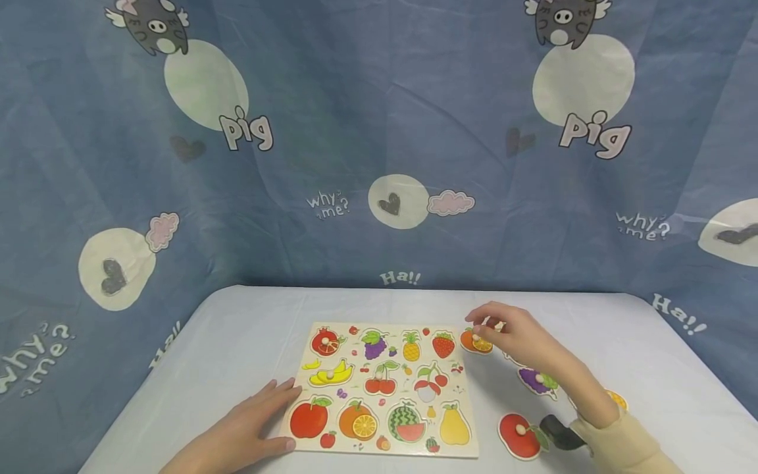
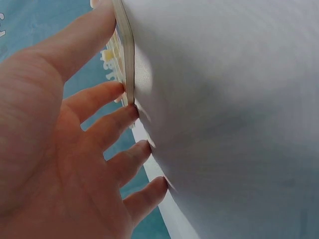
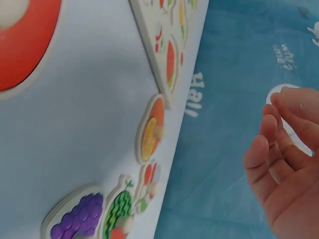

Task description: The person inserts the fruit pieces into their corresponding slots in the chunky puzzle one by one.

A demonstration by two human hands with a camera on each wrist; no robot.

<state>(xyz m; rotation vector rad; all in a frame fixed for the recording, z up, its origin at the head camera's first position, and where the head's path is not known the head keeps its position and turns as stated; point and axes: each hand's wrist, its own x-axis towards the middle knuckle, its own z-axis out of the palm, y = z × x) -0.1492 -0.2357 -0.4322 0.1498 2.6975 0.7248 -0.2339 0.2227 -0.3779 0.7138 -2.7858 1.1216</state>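
Observation:
A flat wooden fruit puzzle board [image 1: 453,392] lies on the white table. My left hand [image 1: 251,421] touches its left edge, thumb near the front corner, fingers spread along the side; in the left wrist view the fingertips [image 2: 117,89] meet the board's rim and the table. Off the board's far right corner is an orange puzzle piece [image 1: 476,341] with a small knob. Just over that piece hovers my right hand [image 1: 524,339], its fingers loosely bent. Nothing shows between those fingers in the right wrist view, where the hand [image 3: 289,169] is apart from the pieces.
Right of the board lie a grape piece [image 1: 535,380], an apple piece [image 1: 518,436] and a partly hidden orange-coloured piece [image 1: 618,399]. A watermelon piece [image 3: 118,211] shows beside the grapes in the right wrist view. Behind the table hangs a blue printed cloth [image 1: 331,257].

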